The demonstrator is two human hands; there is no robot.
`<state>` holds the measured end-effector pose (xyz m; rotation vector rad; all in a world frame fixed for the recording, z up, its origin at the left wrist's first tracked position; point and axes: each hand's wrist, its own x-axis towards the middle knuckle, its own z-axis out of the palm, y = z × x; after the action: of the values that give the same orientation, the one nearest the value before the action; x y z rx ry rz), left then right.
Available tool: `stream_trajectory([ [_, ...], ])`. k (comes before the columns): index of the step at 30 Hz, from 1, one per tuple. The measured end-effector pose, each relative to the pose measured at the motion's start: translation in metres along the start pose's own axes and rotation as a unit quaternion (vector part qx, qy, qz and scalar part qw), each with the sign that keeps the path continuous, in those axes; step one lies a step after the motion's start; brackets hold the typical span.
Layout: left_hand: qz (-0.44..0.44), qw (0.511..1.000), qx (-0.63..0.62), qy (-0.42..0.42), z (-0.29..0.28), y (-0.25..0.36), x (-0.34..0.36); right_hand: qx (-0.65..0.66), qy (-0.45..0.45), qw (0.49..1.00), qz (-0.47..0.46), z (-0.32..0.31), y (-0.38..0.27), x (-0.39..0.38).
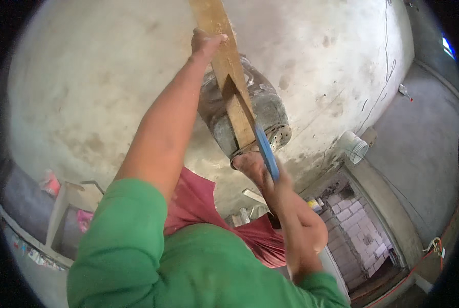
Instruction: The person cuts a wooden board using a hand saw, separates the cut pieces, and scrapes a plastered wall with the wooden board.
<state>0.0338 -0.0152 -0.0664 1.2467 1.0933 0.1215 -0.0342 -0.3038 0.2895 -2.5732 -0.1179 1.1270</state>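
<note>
- Green sleeve (122, 226) fills my near view at lower left; the bare arm beyond it reaches up to the plank.
- Left hand (207, 45): I read it as clamped on the plank (222, 43), thumb over the face; I'd bear straight down here so the wood can't rock.
- The plank passes under that grip, running beyond it to the top edge and back over a dark, rounded container (268, 108).
- At the plank's near end, a foot (251, 163) seems to pin it; I'd want firm weight there.
- The saw (264, 146) slants over the plank, between left hand and foot; I'd favour long, light strokes, well clear of the toes.
- Right hand (282, 186), blurred, appears closed around the saw's blue near end, to the right of the foot.
</note>
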Motion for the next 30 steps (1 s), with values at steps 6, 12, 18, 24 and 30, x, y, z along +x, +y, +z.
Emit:
stream_trajectory([
  [6, 0.019, 0.998, 0.028, 0.046, 0.003, 0.006, -0.005, 0.049, 0.008, 0.994, -0.101, 0.066, 0.043, 0.084],
  [12, 0.013, 0.994, -0.001, 0.107, 0.010, 0.001, 0.001, -0.005, -0.048, 0.997, 0.052, -0.075, 0.019, -0.108],
  [18, -0.002, 0.997, -0.033, 0.063, 0.007, 0.003, -0.004, -0.025, -0.035, 0.997, 0.068, 0.003, -0.011, 0.025],
  [24, 0.002, 1.000, -0.020, -0.014, 0.002, 0.014, -0.003, -0.005, 0.018, 0.994, -0.106, 0.077, 0.038, 0.112],
  [30, -0.024, 0.997, 0.043, 0.052, 0.001, 0.025, -0.019, -0.040, -0.041, 0.998, 0.020, -0.062, 0.009, -0.094],
])
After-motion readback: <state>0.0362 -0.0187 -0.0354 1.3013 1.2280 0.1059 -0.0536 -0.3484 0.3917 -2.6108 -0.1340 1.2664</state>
